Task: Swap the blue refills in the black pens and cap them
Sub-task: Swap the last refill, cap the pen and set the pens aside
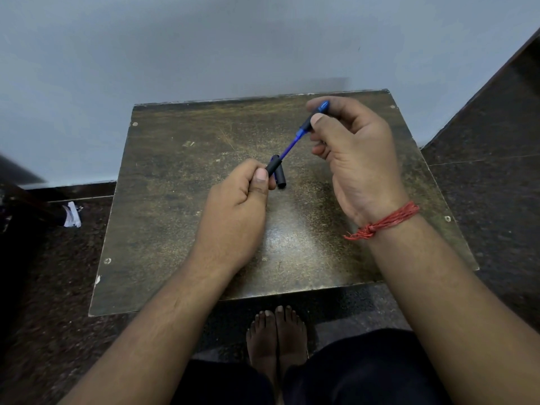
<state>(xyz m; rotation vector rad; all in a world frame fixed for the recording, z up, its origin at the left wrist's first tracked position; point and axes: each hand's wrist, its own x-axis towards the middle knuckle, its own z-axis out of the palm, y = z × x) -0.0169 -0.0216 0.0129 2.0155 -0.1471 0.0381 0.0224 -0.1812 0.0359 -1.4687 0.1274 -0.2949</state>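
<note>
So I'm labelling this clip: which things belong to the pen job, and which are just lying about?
Job:
left hand
black barrel
blue refill
right hand
grip section
black piece on table

Lying about:
white scrap
wooden table

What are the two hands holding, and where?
Left hand grips the black pen barrel by its lower end. Right hand pinches the blue refill at its front grip section.

Dim, soft indoor light leaves a pale glare patch on the table [280,241], with wide-angle bending at the edges.
</note>
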